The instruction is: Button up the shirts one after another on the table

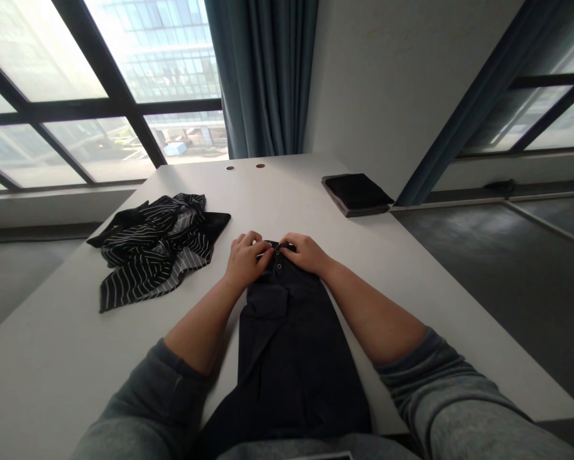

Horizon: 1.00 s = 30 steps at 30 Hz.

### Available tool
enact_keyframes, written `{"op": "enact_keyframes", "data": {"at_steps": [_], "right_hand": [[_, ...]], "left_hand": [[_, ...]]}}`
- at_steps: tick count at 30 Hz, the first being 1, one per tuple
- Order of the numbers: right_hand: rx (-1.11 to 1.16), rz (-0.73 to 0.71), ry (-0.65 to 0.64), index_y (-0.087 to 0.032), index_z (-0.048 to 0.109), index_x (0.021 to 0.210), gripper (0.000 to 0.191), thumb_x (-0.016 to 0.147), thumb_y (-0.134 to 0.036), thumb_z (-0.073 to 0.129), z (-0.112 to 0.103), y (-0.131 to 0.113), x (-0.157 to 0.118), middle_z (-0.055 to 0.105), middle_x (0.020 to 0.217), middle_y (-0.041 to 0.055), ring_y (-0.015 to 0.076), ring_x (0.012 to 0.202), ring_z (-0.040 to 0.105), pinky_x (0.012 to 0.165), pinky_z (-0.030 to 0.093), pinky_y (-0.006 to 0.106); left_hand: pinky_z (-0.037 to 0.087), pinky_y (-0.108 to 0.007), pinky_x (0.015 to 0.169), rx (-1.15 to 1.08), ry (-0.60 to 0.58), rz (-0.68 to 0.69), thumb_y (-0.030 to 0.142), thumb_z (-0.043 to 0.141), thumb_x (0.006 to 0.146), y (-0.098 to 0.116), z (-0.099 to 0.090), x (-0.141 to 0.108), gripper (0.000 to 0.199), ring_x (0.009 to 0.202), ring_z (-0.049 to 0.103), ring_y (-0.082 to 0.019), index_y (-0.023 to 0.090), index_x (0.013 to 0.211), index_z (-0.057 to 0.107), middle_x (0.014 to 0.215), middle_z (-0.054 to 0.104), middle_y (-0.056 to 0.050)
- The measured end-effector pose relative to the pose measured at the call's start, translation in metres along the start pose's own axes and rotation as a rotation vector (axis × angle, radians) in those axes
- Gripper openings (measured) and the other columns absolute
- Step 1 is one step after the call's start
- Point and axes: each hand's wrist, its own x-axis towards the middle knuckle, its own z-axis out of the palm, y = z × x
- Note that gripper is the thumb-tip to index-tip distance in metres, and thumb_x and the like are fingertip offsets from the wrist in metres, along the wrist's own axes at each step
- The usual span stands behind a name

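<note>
A pair of dark trousers (306,338) lies lengthwise on the white table, its waistband at the far end and its legs running toward my body. My left hand (248,259) pinches the waistband on the left of the front opening. On the other side of that opening, my right hand (306,253) grips the waistband with thumb and fingers. Small round buttons show between the two hands, just below the waistband. The near ends of the legs are hidden by my body and the frame's lower edge.
A crumpled black garment with white stripes (160,246) lies on the left of the white table (277,195). Folded dark cloth (358,193) sits near the right edge. Blue curtains (263,76), windows and a wall stand beyond.
</note>
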Motion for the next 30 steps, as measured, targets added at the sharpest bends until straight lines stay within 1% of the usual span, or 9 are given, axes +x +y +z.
{"op": "enact_keyframes", "data": {"at_steps": [3, 6, 11, 15, 20, 23, 26, 28, 30], "right_hand": [[-0.035, 0.036, -0.034, -0.019, 0.073, 0.098, 0.011, 0.092, -0.017, 0.064, 0.002, 0.001, -0.001, 0.073, 0.088, 0.0024, 0.017, 0.078, 0.064, 0.077, 0.048, 0.028], [-0.041, 0.022, -0.053, -0.019, 0.074, 0.099, 0.014, 0.09, -0.013, 0.065, 0.002, 0.002, -0.002, 0.075, 0.092, 0.0036, 0.0179, 0.084, 0.067, 0.08, 0.049, 0.029], [-0.008, -0.06, -0.098, -0.019, 0.075, 0.106, 0.021, 0.085, -0.016, 0.073, -0.002, -0.001, -0.001, 0.076, 0.1, 0.0048, 0.019, 0.089, 0.069, 0.081, 0.052, 0.03], [-0.057, -0.073, -0.053, -0.02, 0.075, 0.102, 0.012, 0.091, -0.018, 0.07, -0.002, -0.003, -0.001, 0.076, 0.097, 0.0047, 0.019, 0.088, 0.069, 0.082, 0.053, 0.03], [-0.219, -0.126, -0.021, -0.018, 0.073, 0.099, 0.008, 0.094, -0.019, 0.066, 0.002, -0.001, -0.002, 0.075, 0.097, 0.0077, 0.0222, 0.092, 0.069, 0.086, 0.052, 0.033], [-0.25, -0.102, 0.015, -0.019, 0.071, 0.098, 0.009, 0.094, -0.016, 0.064, 0.001, -0.002, -0.002, 0.073, 0.096, 0.0075, 0.0229, 0.092, 0.067, 0.087, 0.051, 0.034], [-0.21, -0.099, 0.058, -0.021, 0.071, 0.097, 0.011, 0.093, -0.015, 0.063, -0.002, -0.004, -0.001, 0.07, 0.098, 0.0068, 0.0234, 0.095, 0.064, 0.089, 0.051, 0.037], [-0.191, -0.112, 0.123, -0.023, 0.072, 0.097, 0.01, 0.093, -0.017, 0.065, -0.004, -0.007, 0.0, 0.066, 0.103, 0.0076, 0.0246, 0.1, 0.061, 0.093, 0.05, 0.039], [-0.176, -0.118, 0.185, -0.023, 0.072, 0.096, 0.009, 0.093, -0.018, 0.065, -0.005, -0.009, 0.001, 0.064, 0.106, 0.0086, 0.0257, 0.104, 0.058, 0.095, 0.048, 0.041]], "left_hand": [[0.047, -0.038, 0.087, -0.014, -0.145, 0.021, 0.03, 0.064, 0.095, 0.007, 0.001, -0.001, 0.013, 0.09, 0.065, -0.023, 0.022, 0.094, 0.074, 0.094, 0.072, -0.006], [0.045, -0.033, 0.075, -0.112, -0.213, -0.071, 0.027, 0.064, 0.092, 0.005, 0.006, 0.0, 0.01, 0.079, 0.063, -0.02, 0.022, 0.091, 0.071, 0.087, 0.071, -0.003], [0.04, -0.027, 0.062, -0.47, -0.276, -0.245, 0.043, 0.063, 0.092, -0.007, 0.011, 0.001, 0.024, 0.067, 0.056, -0.015, 0.02, 0.087, 0.067, 0.075, 0.065, 0.001], [0.041, -0.026, 0.061, -0.591, -0.239, -0.279, 0.046, 0.065, 0.089, -0.011, 0.013, 0.001, 0.026, 0.067, 0.057, -0.014, 0.02, 0.086, 0.064, 0.076, 0.066, 0.001], [0.045, -0.027, 0.066, -0.396, -0.154, -0.281, 0.036, 0.063, 0.091, 0.0, 0.011, -0.002, 0.014, 0.07, 0.063, -0.016, 0.022, 0.087, 0.065, 0.077, 0.07, 0.001], [0.046, -0.028, 0.068, -0.336, -0.142, -0.243, 0.037, 0.061, 0.094, 0.005, 0.01, -0.004, 0.015, 0.069, 0.063, -0.017, 0.023, 0.089, 0.066, 0.075, 0.069, 0.001], [0.049, -0.029, 0.073, -0.441, -0.141, -0.227, 0.039, 0.056, 0.097, 0.004, 0.012, -0.004, 0.019, 0.075, 0.065, -0.017, 0.023, 0.096, 0.065, 0.082, 0.07, 0.0], [0.052, -0.03, 0.079, -0.556, -0.143, -0.227, 0.036, 0.055, 0.097, 0.002, 0.014, -0.004, 0.02, 0.083, 0.067, -0.017, 0.022, 0.109, 0.064, 0.092, 0.072, -0.002], [0.053, -0.03, 0.08, -0.596, -0.205, -0.187, 0.032, 0.058, 0.094, 0.001, 0.014, -0.003, 0.027, 0.085, 0.067, -0.017, 0.022, 0.118, 0.062, 0.099, 0.071, -0.003]]}}
